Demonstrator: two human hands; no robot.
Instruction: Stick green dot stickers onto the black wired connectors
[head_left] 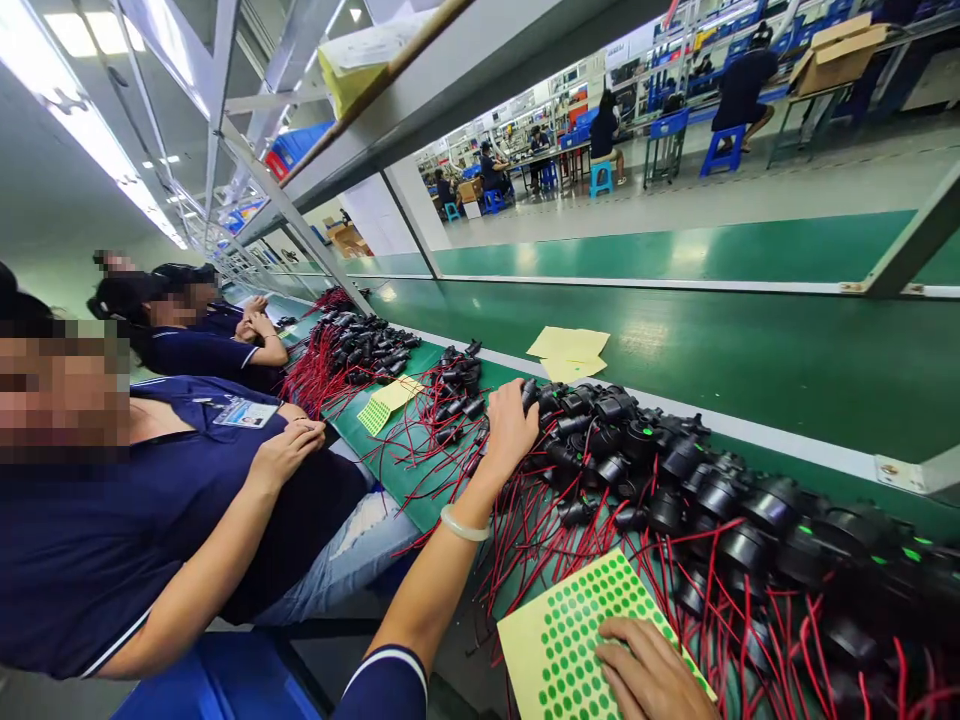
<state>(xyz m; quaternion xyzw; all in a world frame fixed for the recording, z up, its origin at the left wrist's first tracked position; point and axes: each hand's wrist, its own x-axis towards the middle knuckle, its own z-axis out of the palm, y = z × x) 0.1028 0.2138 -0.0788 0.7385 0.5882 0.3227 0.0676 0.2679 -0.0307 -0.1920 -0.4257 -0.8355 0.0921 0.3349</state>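
Observation:
My left hand (513, 428), with a pale bangle on its wrist, reaches over the heap and closes its fingers around a black cylindrical part (529, 393). Part of that grip is hidden by the hand itself. Below and to the right, a pale yellow sheet of round green stickers (559, 620) lies over the red wires. On this sheet rests my right hand (649, 668), its fingers laid across the dots and its thumb out of sight. Black parts with red wires (611, 470) form a long heap beside both hands; some bear a green dot.
Blank yellow sheets (570, 350) lie on the green bench beyond the white rail. Another sticker sheet (390, 400) lies to the left near a second heap (367, 345). A co-worker (247, 480) sits close at left. A metal frame post (911, 240) rises at right.

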